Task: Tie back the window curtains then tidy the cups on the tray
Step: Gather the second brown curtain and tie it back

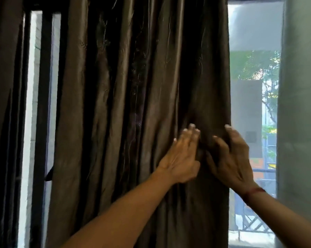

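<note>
**Item: head view, the only one.**
- Mount: worn on your head, wide-angle; upright lines lean near the borders.
- Facing: forward and about level, square onto the dark curtain (124,104), which fills the frame from 9 o'clock to past centre.
- Nearness: close. Your forearms enter from 6 and 5 o'clock and reach the fabric.
- Lower right of centre: your left hand (181,158) lies flat on the folds. Your right hand (231,158), toward 4 o'clock, grips the curtain's edge.
- 3 o'clock: open window (253,86), the street beyond seen far off.
- Right border: pale curtain (299,122).
- 9 o'clock: narrow bright gap (30,104).
</note>
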